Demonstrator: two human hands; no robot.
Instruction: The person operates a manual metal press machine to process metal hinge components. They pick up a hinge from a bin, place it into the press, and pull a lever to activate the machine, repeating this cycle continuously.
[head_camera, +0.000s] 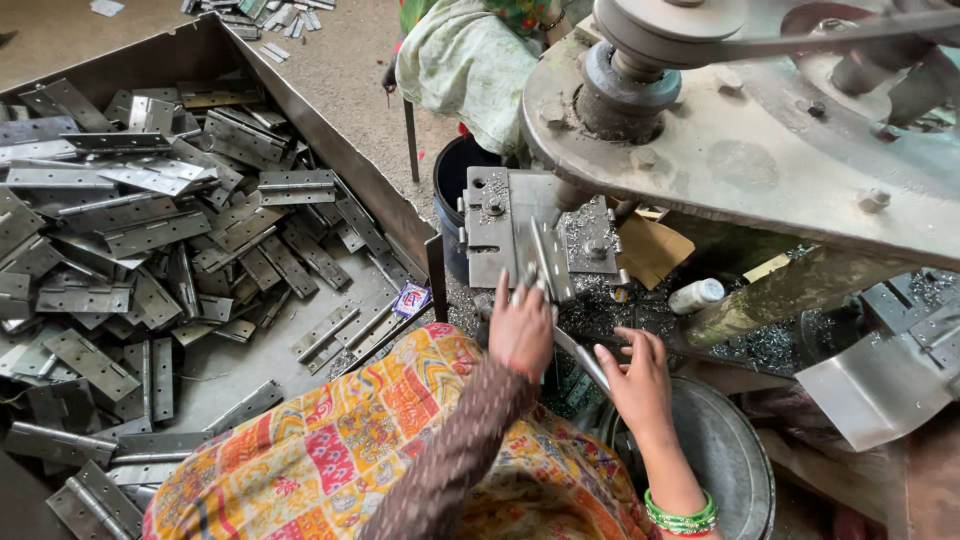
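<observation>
My left hand (520, 330) reaches up to the machine's steel jig plate (500, 215) and holds a grey metal hinge (550, 262) standing against it. My right hand (638, 378) hovers just right of it, fingers spread, touching a thin metal lever (582, 358) that slants down from the jig. A brown sleeve covers my left arm and green bangles (682, 515) ring my right wrist. A bright patterned cloth (400, 450) lies over my lap.
A large metal tray (330, 140) at left holds several loose grey hinges (150, 230). The machine's heavy head with a pulley (640, 60) overhangs at upper right. A round metal pan (730, 460), a white bottle (695, 295), metal shavings and a dark bucket (455, 170) sit around.
</observation>
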